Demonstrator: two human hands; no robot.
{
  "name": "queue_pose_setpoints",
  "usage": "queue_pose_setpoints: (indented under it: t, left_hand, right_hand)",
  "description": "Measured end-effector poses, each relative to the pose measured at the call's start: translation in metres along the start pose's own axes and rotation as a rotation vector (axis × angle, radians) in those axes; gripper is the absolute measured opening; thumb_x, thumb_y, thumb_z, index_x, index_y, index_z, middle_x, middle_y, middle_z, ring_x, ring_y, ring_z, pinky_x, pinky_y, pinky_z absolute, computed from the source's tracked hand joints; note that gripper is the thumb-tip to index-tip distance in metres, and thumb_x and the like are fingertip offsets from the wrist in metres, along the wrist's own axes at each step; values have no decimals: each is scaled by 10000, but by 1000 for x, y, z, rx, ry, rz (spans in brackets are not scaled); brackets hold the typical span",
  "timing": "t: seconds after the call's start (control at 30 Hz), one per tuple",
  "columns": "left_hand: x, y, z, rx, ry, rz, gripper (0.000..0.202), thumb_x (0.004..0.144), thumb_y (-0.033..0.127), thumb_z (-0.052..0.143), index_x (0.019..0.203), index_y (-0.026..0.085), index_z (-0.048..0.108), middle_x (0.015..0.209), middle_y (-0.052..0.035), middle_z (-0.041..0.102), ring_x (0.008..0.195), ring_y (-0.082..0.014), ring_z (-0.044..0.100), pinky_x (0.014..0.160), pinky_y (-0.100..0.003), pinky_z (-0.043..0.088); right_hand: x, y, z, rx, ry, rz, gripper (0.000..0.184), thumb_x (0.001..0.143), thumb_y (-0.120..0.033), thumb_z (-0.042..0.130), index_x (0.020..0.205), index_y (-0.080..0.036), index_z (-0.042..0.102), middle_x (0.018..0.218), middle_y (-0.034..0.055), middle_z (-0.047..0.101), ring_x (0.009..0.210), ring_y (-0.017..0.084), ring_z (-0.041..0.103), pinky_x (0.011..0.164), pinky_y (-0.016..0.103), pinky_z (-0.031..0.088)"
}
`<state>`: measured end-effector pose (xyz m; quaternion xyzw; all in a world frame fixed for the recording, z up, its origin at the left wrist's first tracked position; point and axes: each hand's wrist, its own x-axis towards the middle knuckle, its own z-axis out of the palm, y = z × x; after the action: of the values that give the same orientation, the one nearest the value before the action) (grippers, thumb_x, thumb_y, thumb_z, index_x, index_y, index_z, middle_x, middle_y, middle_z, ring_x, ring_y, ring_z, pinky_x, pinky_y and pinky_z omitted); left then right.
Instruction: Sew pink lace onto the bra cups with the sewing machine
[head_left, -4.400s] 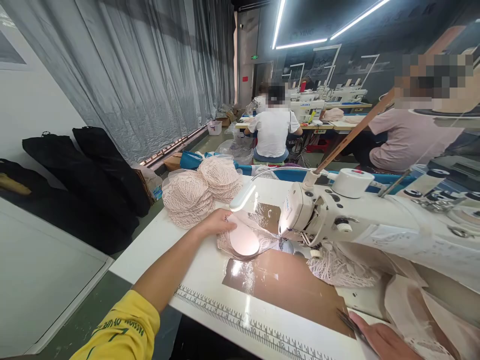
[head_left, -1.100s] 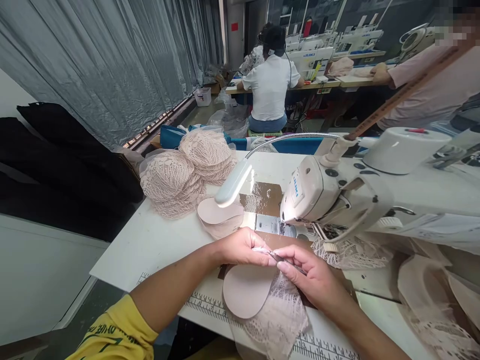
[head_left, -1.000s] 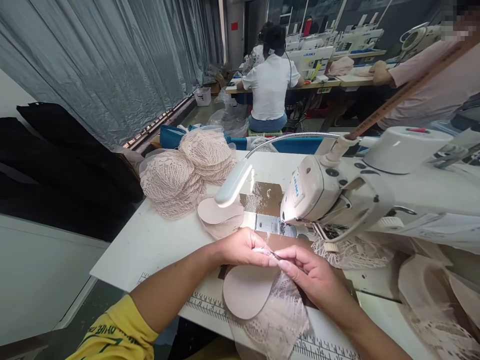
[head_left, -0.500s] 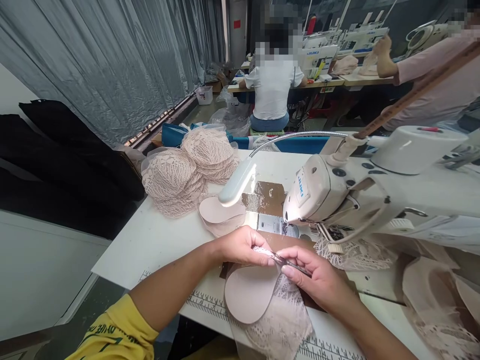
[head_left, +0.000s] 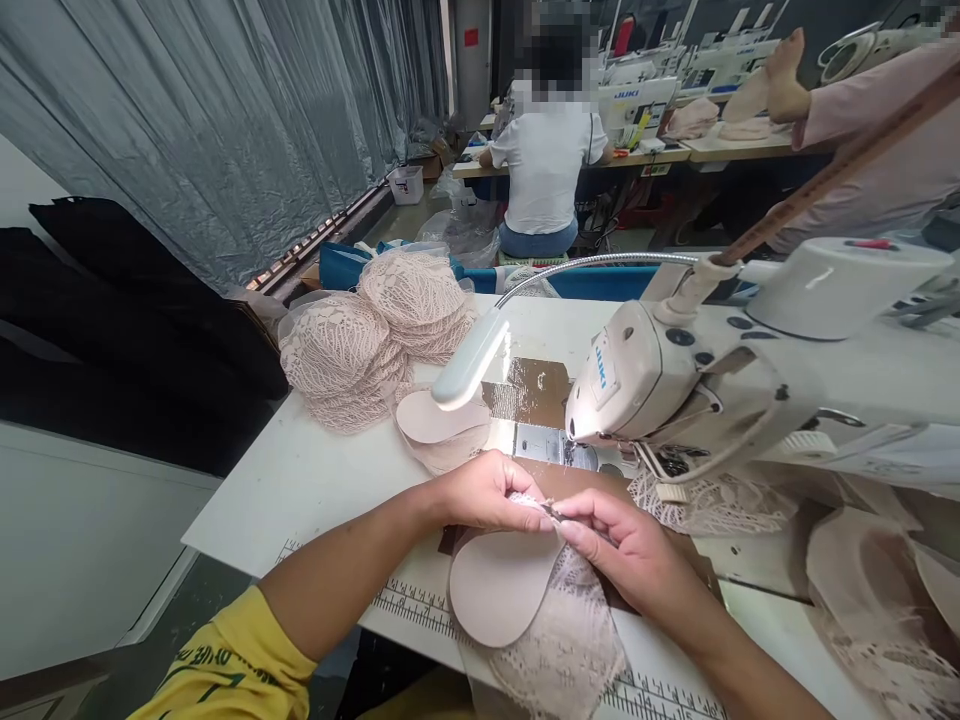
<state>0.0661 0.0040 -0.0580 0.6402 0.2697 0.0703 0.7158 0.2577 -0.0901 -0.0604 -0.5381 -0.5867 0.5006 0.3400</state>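
My left hand (head_left: 486,492) pinches the top edge of a pale pink foam cup (head_left: 501,592) with lace fabric (head_left: 564,640) attached, held over the front edge of the white sewing table (head_left: 315,480). My right hand (head_left: 624,550) is closed on a small metal snipping tool (head_left: 574,522), its tip touching the lace edge right by my left fingers. The white sewing machine (head_left: 675,385) stands just behind the hands, its lamp (head_left: 471,360) lit above another foam cup (head_left: 439,420).
Two stacks of lace cups (head_left: 375,340) sit at the table's far left. More lace and foam pieces (head_left: 862,570) lie at the right under the machine arm. A ruler strip (head_left: 420,605) runs along the front edge. Other people sit at machines behind.
Earlier my left hand rested on a cup by the needle with my right low at the table edge. Now both hands hold a cup near the front edge; over the last second they barely moved.
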Motion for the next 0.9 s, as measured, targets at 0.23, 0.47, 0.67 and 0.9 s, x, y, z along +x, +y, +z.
queue_pose_setpoints:
  t: [0.23, 0.47, 0.67, 0.9]
  left_hand:
    - [3, -10, -1, -9, 26, 42, 384, 692, 445, 752, 811, 87, 680, 612, 18, 513, 529, -60, 388, 476, -187, 295]
    - [0, -4, -6, 12, 20, -12, 323, 700, 392, 763, 846, 114, 688, 659, 17, 561, 558, -61, 441, 512, -179, 337]
    - [-1, -2, -7, 25, 8, -30, 316, 728, 396, 736, 877, 118, 713, 704, -7, 612, 612, -84, 489, 574, -197, 383]
    - [1, -8, -7, -8, -15, -39, 366, 709, 430, 743, 863, 101, 705, 627, 12, 549, 555, -72, 425, 509, -195, 323]
  right_hand:
    - [0, 3, 2, 155, 32, 94, 327, 783, -459, 634, 1007, -223, 612, 930, 56, 678, 885, 217, 645, 799, 341, 519]
    - [-1, 1, 3, 140, 38, 126, 313, 793, -452, 632, 1002, -221, 602, 911, 48, 672, 888, 210, 645, 795, 324, 516]
    - [-3, 11, -7, 168, 4, 109, 377, 831, -510, 562, 1059, -211, 579, 876, 54, 665, 841, 203, 641, 764, 327, 514]
    - [-3, 11, -9, -83, -70, 34, 338, 856, -490, 536, 1072, -241, 613, 1024, 65, 667, 960, 233, 620, 850, 365, 484]
